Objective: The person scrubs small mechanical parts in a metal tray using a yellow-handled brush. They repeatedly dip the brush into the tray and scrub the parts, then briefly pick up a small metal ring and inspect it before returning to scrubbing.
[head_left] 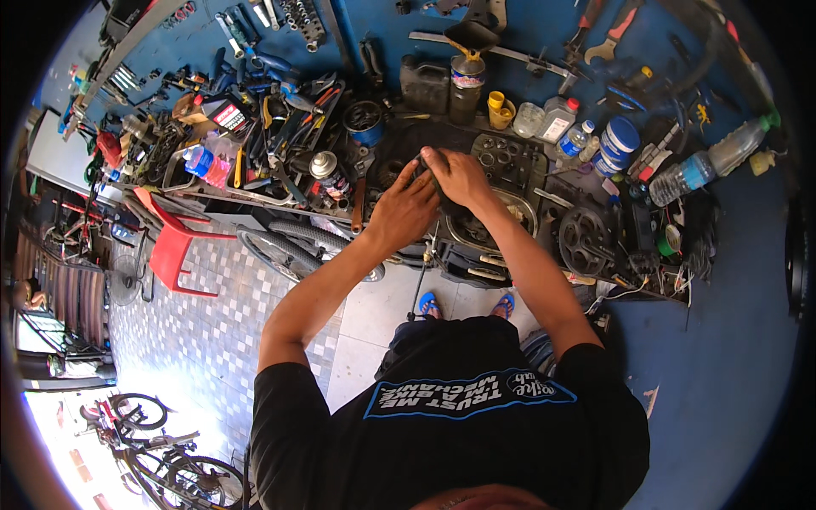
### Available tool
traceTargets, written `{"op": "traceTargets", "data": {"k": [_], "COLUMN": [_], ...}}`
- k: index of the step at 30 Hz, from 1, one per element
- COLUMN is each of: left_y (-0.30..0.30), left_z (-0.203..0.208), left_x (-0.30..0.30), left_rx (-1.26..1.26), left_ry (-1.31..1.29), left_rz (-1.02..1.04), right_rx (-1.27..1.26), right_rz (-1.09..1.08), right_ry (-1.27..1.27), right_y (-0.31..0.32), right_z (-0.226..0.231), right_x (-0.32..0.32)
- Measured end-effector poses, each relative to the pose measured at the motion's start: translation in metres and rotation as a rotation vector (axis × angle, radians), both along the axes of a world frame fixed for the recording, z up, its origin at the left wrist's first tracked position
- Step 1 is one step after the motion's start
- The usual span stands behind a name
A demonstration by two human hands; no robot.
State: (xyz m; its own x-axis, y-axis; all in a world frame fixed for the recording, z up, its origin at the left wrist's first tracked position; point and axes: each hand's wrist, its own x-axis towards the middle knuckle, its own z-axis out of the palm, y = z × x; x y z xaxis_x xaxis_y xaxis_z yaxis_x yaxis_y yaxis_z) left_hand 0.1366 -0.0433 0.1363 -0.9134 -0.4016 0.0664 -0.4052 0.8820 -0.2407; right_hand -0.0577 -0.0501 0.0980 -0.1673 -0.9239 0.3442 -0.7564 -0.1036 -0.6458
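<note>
Both my hands meet above the middle of the cluttered workbench. My left hand (406, 208) lies with its fingers extended together against a small dark thing (434, 170). From the right side my right hand (460, 177) closes over the same thing, its fingertips beside the left fingers. What this thing is I cannot make out, since the hands cover most of it. Just behind and to the left of the hands is a dark round toothed part (389, 172). A metal tray (533, 223) of small parts sits by my right wrist.
A spray can (325, 166) stands left of my hands, near a blue tub (365, 127). Behind are a black jug (423, 85) and a bottle with a funnel (470, 38). A crankset (586, 242) lies right. A bicycle wheel (280, 251) and red chair (174, 242) are below left.
</note>
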Motion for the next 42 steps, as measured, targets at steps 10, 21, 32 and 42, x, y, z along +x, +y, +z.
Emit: {"op": "traceTargets", "data": {"k": [10, 21, 32, 42], "left_y": [-0.023, -0.01, -0.009, 0.001], "left_z": [-0.019, -0.042, -0.052, -0.027], "left_x": [0.008, 0.011, 0.008, 0.032], "left_rx": [0.387, 1.758, 2.079, 1.785], "left_ry": [0.97, 1.61, 1.978, 1.718], "left_rz": [0.194, 0.398, 0.198, 0.301], "right_rx": [-0.185, -0.131, -0.19, 0.024], "right_rz": [0.165, -0.116, 0.278, 0.536], "right_ry": [-0.055, -0.526, -0.123, -0.517], "right_y": [0.043, 0.033, 0.076, 0.102], "right_z": [0.046, 0.046, 0.022, 0.021], "right_x": [0.017, 0.006, 0.079, 0.064]}}
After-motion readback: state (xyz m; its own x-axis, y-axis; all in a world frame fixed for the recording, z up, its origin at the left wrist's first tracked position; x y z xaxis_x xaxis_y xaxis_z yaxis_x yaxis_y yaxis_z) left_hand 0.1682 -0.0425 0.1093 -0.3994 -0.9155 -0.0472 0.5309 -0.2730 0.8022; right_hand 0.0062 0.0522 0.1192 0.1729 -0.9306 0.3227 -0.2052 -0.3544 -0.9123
